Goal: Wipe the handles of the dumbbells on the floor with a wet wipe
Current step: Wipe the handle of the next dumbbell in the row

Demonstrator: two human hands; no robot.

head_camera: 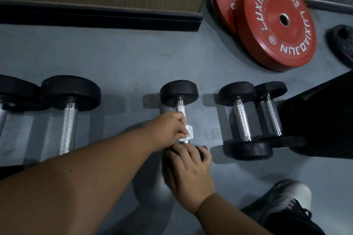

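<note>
Head view: left hand point(168, 129) gripping wet wipe point(188, 133).

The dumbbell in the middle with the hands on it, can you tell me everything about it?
The middle dumbbell lies flat on the grey floor, with one round black head at the far end and a shiny, rough-textured metal handle. The left hand pinches a white wet wipe against the handle. The right hand rests on the near black head, covering most of it. More dumbbells lie on either side, apart from it.
</note>
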